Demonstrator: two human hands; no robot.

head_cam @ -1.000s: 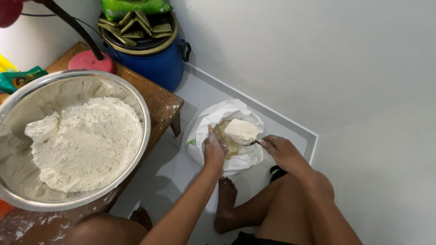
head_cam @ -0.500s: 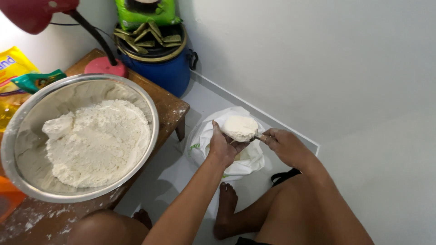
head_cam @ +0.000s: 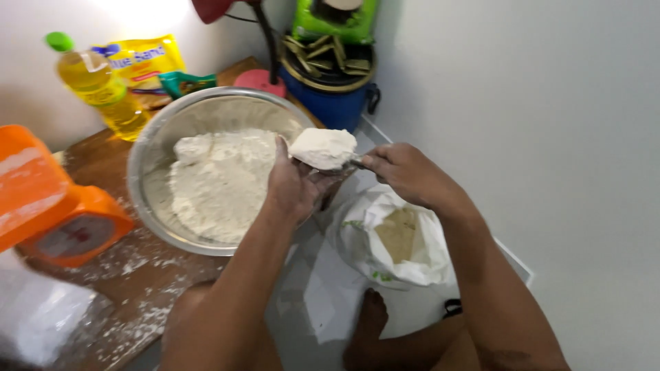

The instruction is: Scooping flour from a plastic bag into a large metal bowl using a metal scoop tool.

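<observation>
In the head view, a heaped scoop of white flour (head_cam: 323, 148) is sitting just above the centre of the frame, over the right rim of a large metal bowl (head_cam: 155, 165). The right hand (head_cam: 405, 172) is closing its fingers round the scoop's handle, right of centre, knuckles turned up. The left hand (head_cam: 292, 189) is lying cupped beneath and beside the scoop, palm open toward it, fingers loosely curved (whether they are actually touching the scoop's underside cannot be told), thumb reaching up by the flour's left edge.

The bowl is filling the centre left of the frame and is holding a broad mound of flour (head_cam: 220, 182). It is standing on a wooden table (head_cam: 103, 154) dusted with spilled flour along its lower left stretch. An orange kitchen scale (head_cam: 51, 206) is standing at the left edge, and a bottle of yellow oil (head_cam: 100, 86) with a green cap is standing in the upper left, next to a yellow packet (head_cam: 141, 62). A blue tub (head_cam: 333, 99) with a dark lid is sitting at top centre, with a green packet (head_cam: 333, 20) on top of it.

Below the right hand, an open white flour sack (head_cam: 392, 240) is lying on the pale floor, right of centre, with a bare foot (head_cam: 368, 326) just below it.
</observation>
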